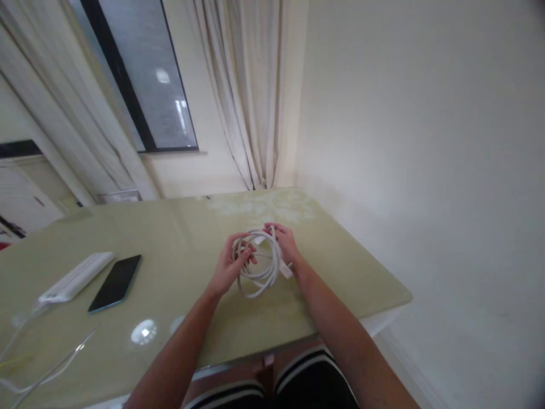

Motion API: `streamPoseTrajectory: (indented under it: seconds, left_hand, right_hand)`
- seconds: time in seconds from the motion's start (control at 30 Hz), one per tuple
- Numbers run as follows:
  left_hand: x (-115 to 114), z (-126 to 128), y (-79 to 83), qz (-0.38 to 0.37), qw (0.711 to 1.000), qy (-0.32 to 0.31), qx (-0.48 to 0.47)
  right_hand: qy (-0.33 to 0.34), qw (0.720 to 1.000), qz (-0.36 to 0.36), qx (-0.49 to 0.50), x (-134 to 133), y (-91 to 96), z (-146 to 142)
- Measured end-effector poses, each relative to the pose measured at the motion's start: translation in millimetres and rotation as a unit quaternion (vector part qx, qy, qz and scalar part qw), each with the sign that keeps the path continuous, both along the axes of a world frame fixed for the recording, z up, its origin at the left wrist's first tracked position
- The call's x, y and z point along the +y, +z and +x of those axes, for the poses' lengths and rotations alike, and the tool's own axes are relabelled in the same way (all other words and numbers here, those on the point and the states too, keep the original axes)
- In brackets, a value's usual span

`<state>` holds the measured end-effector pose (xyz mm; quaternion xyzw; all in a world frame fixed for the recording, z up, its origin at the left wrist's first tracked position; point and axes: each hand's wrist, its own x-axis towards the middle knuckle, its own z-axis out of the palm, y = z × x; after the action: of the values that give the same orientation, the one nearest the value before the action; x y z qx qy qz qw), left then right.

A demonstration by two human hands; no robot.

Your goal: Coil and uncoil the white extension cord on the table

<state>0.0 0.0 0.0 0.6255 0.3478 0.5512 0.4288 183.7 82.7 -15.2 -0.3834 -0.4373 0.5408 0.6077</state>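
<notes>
A white cable (pixel 272 272) is wound into a loose coil of several loops, held up over the table in front of me. My left hand (pixel 232 262) grips the coil's left side, thumb and fingers wrapped round the loops. On the upper right, my right hand (pixel 284 241) pinches the cable near the top of the loops. A white plug or connector (pixel 285 269) hangs by the right wrist. The fingertips of my right hand are partly hidden behind the cable.
On the left of the pale green tabletop (pixel 179 238) lie a white power strip (pixel 79 276) and a dark phone (pixel 116 283). Another thin white cable (pixel 55 369) runs along the near left. A wall (pixel 417 170) borders the table's right side; curtains (pixel 249 85) hang behind.
</notes>
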Motion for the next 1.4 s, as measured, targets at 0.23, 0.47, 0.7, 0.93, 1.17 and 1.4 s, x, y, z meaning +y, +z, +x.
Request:
streamPoseTrajectory:
  seconds: [0.23, 0.47, 0.7, 0.93, 1.17, 1.4]
  left_hand:
    - [11, -5, -11.5, 0.092, 0.975, -0.030, 0.200]
    - [5, 8, -19.1, 0.138, 0.882, 0.124, 0.434]
    - [-12, 25, -1.4, 0.096, 0.738, 0.217, 0.631]
    - [-7, 14, -3.3, 0.120, 0.764, 0.214, 0.597]
    - [4, 0, -13.4, 0.192, 0.789, 0.221, 0.540]
    - [6, -8, -9.1, 0.321, 0.769, 0.262, 0.486]
  right_hand:
    - [0.217, 0.964, 0.078, -0.129, -18, 23.4, 24]
    - [0.240, 0.907, 0.189, -0.290, -33, 32.1, 30]
    - [0.190, 0.892, 0.227, -0.341, -27, 24.5, 25]
    - [0.182, 0.874, 0.196, -0.404, -31, 28.7, 26]
    - [0.207, 0.885, 0.185, -0.373, -30, 23.9, 23]
    - [0.153, 0.873, 0.206, -0.414, -25, 12.8, 16]
